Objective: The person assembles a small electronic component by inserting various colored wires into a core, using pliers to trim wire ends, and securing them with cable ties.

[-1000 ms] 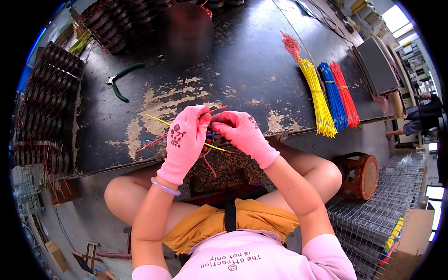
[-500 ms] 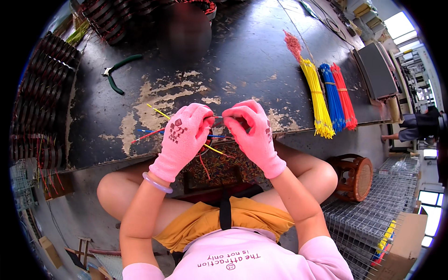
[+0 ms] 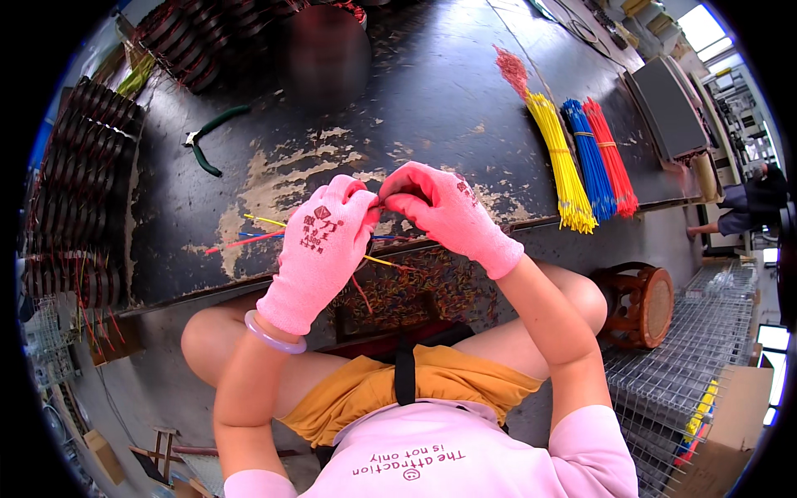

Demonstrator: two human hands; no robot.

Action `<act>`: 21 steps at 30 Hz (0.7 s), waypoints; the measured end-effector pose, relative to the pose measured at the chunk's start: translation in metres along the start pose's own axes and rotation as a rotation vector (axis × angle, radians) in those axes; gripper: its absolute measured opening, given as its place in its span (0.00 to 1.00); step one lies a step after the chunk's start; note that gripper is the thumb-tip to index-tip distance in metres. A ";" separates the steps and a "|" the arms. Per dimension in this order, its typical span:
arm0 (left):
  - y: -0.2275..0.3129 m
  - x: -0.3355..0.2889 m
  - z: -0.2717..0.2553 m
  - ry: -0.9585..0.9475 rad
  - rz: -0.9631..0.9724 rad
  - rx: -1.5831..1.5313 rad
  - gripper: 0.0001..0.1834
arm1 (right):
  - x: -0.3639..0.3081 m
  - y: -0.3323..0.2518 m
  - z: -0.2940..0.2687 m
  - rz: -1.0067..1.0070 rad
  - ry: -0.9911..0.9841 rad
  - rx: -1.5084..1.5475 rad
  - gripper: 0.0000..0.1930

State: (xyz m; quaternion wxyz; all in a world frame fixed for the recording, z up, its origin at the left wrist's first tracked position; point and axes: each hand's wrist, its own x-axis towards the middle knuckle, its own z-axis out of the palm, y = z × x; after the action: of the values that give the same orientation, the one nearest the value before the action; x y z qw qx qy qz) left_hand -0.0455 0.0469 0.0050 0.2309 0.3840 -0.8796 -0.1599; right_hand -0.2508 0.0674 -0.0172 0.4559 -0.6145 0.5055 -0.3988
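Both my hands wear pink gloves and meet at the fingertips above the table's near edge. My left hand (image 3: 320, 245) is closed on a few coloured wires. A yellow wire end (image 3: 264, 220) and a red wire end (image 3: 228, 246) stick out on its left. Below its fingers, a yellow wire (image 3: 378, 261) and a red wire (image 3: 361, 295) hang toward my lap. My right hand (image 3: 444, 207) pinches against the left thumb and forefinger, at the thin wire seen between them earlier. The gloves hide the pinched spot.
Cutters (image 3: 226, 118) with green handles lie open at left on the worn table (image 3: 432, 91). At right lie yellow (image 3: 558, 158), blue (image 3: 591, 158) and red (image 3: 610, 153) wire bundles. Black ring-shaped parts (image 3: 79, 207) are stacked far left. Wire clippings (image 3: 440, 286) lie below. A stool (image 3: 635, 305) stands right.
My hands have come together, closing the gap that a thin wire spanned. The right hand has tipped over toward the left one. The view has shifted slightly.
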 end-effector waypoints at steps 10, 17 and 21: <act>-0.013 -0.006 0.036 0.181 0.069 -0.125 0.07 | 0.015 0.017 -0.017 0.363 -0.202 0.332 0.09; -0.019 -0.003 0.032 0.096 0.061 -0.183 0.06 | -0.016 -0.006 -0.019 -0.184 0.096 -0.530 0.20; -0.020 0.002 0.031 0.089 0.081 -0.197 0.06 | -0.017 0.010 -0.007 -0.582 0.135 -0.967 0.20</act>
State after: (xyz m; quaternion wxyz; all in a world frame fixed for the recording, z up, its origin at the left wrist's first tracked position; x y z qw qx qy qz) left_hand -0.0509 0.0355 -0.0301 0.3126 0.3304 -0.8632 -0.2192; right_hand -0.2629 0.0828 -0.0259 -0.0393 -0.8405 0.4683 -0.2698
